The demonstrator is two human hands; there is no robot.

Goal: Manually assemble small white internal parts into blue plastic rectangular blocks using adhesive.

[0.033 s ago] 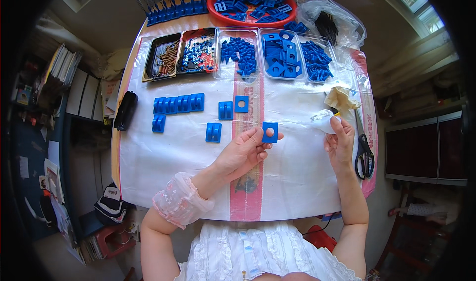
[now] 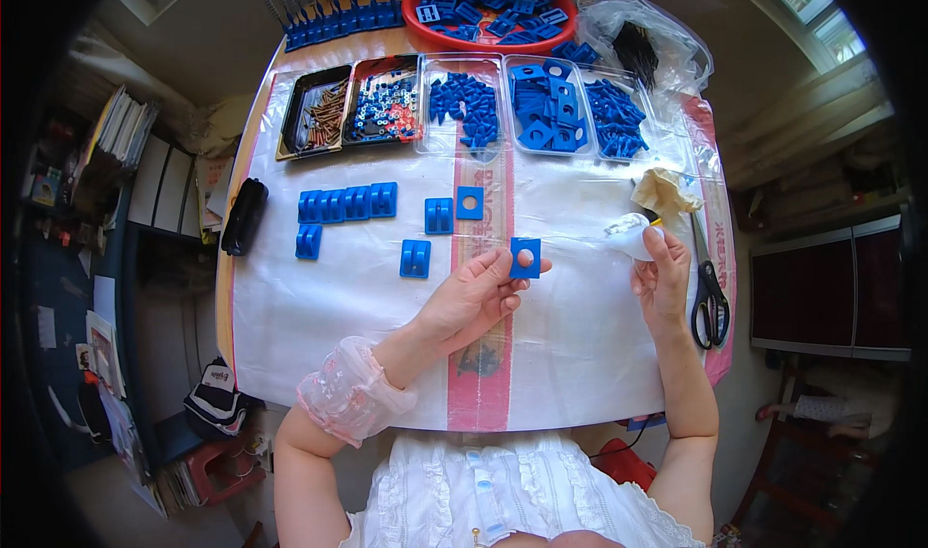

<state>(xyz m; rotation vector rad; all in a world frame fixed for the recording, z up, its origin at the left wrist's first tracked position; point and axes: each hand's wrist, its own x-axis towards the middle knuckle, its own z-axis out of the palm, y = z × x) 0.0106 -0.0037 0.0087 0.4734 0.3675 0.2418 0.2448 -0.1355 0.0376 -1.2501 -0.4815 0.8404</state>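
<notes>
Between the thumb and fingers of my left hand (image 2: 469,302) is a flat blue square plate (image 2: 524,272) with a round hole; a fingertip shows through it. My right hand (image 2: 665,282) pinches a small white rounded object (image 2: 630,241), whose kind I cannot make out. A bit of yellow shows beside it. Just beyond my left hand lie a blue ridged block (image 2: 416,258), a second ridged block (image 2: 439,216) and another holed plate (image 2: 471,216). Farther left, several ridged blocks (image 2: 357,202) sit in a row, with one more (image 2: 308,242) below.
Along the back stand trays of screws (image 2: 327,108), nuts (image 2: 385,103), blue pegs (image 2: 478,123), holed plates (image 2: 565,113) and blue parts (image 2: 619,123). Behind them is a red basin (image 2: 414,28). Black scissors (image 2: 710,306) and crumpled tan paper (image 2: 667,192) lie right; a black case (image 2: 246,216) lies left.
</notes>
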